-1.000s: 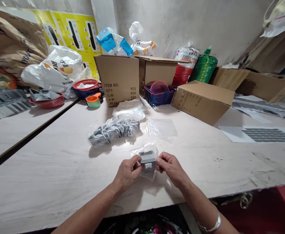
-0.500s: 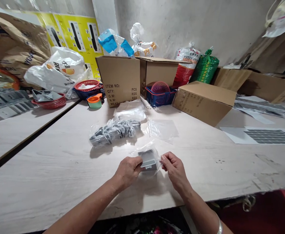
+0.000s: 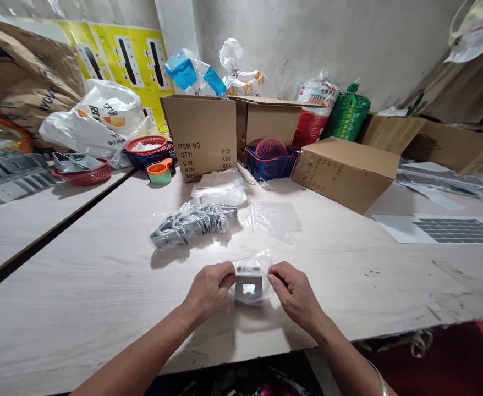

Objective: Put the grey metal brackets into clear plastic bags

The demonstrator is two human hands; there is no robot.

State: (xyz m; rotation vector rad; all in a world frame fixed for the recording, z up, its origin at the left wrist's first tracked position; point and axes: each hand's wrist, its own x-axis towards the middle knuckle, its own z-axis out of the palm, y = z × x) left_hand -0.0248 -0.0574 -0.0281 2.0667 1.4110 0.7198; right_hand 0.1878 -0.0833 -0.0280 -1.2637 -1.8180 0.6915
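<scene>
A clear plastic bag is stretched between my two hands near the front of the table. Inside it sits a grey bracket-like part with a pale cutout in its face. My left hand pinches the bag's left side beside the part. On the opposite side, my right hand grips the bag's right edge between thumb and fingers. Beyond them lies a row of grey parts in clear bags. Flat clear bags rest to the right of that row, and a stack of bags lies behind.
Cardboard boxes stand along the back, with a blue basket between them. A tilted carton is at right. Tape rolls and a red basket of grey parts stand at left. A dark gap crosses the table.
The bagged part has turned upright and its cutout now faces me. My left hand has shifted slightly left, from the part to the bag's side; my right hand still holds the other edge.
</scene>
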